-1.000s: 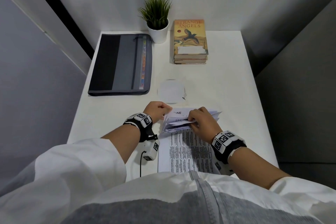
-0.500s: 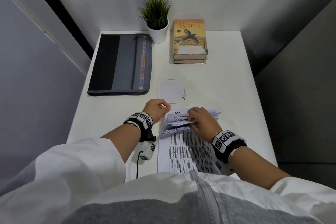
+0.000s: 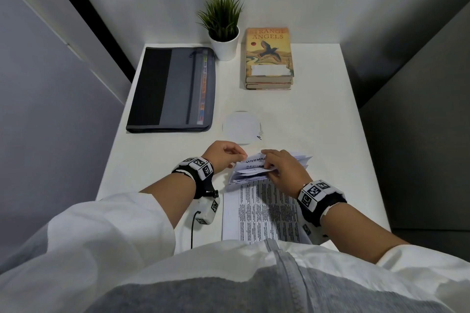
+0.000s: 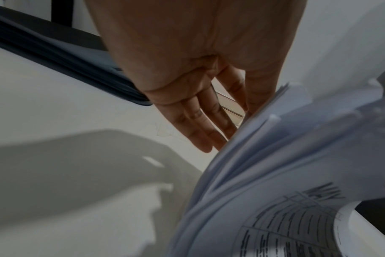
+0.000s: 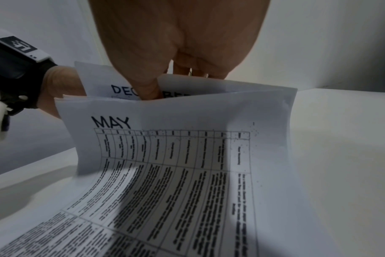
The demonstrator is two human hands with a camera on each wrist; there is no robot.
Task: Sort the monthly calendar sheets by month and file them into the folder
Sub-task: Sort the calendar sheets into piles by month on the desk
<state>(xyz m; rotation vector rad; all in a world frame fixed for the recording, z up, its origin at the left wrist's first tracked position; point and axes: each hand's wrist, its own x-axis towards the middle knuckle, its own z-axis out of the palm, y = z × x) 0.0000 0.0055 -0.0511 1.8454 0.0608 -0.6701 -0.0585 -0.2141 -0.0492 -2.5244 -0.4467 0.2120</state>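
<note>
A stack of printed calendar sheets (image 3: pixel 264 211) lies at the near middle of the white table (image 3: pixel 318 122), its far ends bent up and fanned. Sheets headed NOVEMBER and SEPTEMBER show in the fan. My left hand (image 3: pixel 240 157) pinches the raised sheets at their left corner; in the left wrist view its other fingers (image 4: pixel 200 128) lie straight behind the paper (image 4: pixel 286 173). My right hand (image 3: pixel 267 164) holds the fan, thumb (image 5: pixel 147 87) tucked between the MAY sheet (image 5: pixel 187 173) and a DECEMBER sheet. The dark grey zip folder (image 3: pixel 173 89) lies shut at the back left.
A potted plant (image 3: pixel 223 30) and two stacked books (image 3: pixel 269 56) stand along the back edge. A flat, rounded white piece (image 3: pixel 241 127) lies just beyond the hands. Grey partition walls close in on both sides.
The right thumb has leafed further through the fan: a JUNE sheet showed at the back before, NOVEMBER and SEPTEMBER show now. Both hands stay at the sheets' far end.
</note>
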